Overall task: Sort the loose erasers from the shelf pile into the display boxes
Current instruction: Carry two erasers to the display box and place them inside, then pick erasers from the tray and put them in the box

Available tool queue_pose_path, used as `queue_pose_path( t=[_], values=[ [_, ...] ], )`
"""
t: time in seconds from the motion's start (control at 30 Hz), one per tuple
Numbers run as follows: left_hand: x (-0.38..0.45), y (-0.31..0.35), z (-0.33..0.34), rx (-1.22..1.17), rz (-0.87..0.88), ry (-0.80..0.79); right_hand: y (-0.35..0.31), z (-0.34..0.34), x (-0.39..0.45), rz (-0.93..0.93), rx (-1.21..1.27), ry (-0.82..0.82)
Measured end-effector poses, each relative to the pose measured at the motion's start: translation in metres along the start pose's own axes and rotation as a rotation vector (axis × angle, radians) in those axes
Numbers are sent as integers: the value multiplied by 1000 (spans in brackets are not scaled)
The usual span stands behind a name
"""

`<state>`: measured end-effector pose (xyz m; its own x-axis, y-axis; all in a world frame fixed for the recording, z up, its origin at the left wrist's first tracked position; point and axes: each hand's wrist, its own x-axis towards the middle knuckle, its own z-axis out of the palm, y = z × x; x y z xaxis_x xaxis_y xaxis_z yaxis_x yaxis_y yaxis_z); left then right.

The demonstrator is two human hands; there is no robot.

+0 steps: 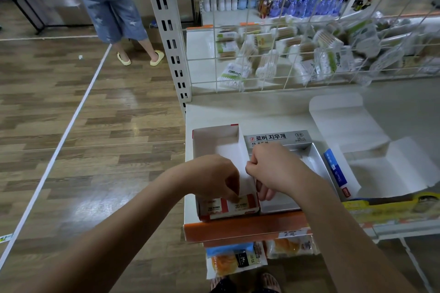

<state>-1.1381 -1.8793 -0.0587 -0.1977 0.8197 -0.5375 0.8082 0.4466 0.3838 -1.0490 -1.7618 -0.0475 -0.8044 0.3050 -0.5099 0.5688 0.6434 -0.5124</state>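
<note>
White shop shelf, red-trimmed display box with its long axis running front to back, 2B erasers lying crosswise at its near end, left hand pinching one, right hand curled on box wall.

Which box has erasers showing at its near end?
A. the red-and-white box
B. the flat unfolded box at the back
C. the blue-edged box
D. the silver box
A: two erasers marked 2B lie at the near end of the red-and-white box, under the left hand.
</note>
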Motion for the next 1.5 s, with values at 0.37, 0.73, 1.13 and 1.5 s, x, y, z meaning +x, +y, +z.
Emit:
queue_pose_path(
  t=[0.37, 0.73, 1.13, 1.5],
  values=[
    [-6, 8, 2, 111, 70, 35, 5, -14, -1, -14, 83, -76],
    [1, 50, -37, 362, -20, 584, 44, -50, -15, -395, -444, 471],
    [120, 245, -59, 556, 232, 694, 208, -148, -90, 37, -405, 793],
    [245, 465, -32, 467, 369, 633, 413, -227, -187, 298, -267, 831]
  ],
)
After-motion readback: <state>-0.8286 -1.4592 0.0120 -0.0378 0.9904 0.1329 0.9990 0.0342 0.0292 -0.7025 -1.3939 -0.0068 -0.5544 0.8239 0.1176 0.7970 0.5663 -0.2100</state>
